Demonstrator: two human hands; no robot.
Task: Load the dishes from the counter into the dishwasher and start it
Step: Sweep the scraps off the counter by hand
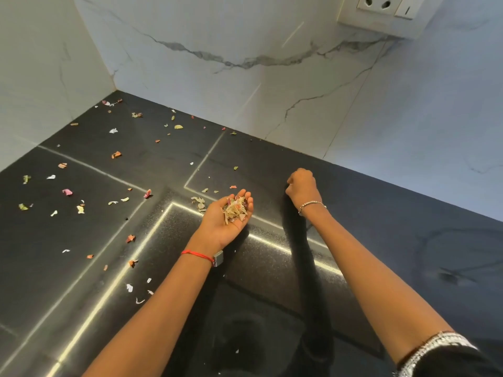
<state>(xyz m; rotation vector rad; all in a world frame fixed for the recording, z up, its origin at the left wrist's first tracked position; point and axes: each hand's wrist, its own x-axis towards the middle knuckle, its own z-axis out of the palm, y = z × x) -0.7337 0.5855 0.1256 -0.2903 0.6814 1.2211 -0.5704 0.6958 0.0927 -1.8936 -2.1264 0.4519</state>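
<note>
My left hand [227, 217] lies palm up over the black counter [353, 208], cupped under a small heap of food scraps [236, 209] that rests in the palm. My right hand [302, 186] is to its right, knuckles up, fingers curled down against the counter near the wall; whether it holds anything is hidden under the fingers. Many small pink, orange, white and green scraps [116, 155] are strewn over the left half of the counter. No dishes and no dishwasher are in view.
A recessed black sink [245, 308] with shiny edges sits below my arms. White marble-look walls [245, 50] meet in a corner at the back left. A wall socket and switch [381, 6] are mounted at the top right.
</note>
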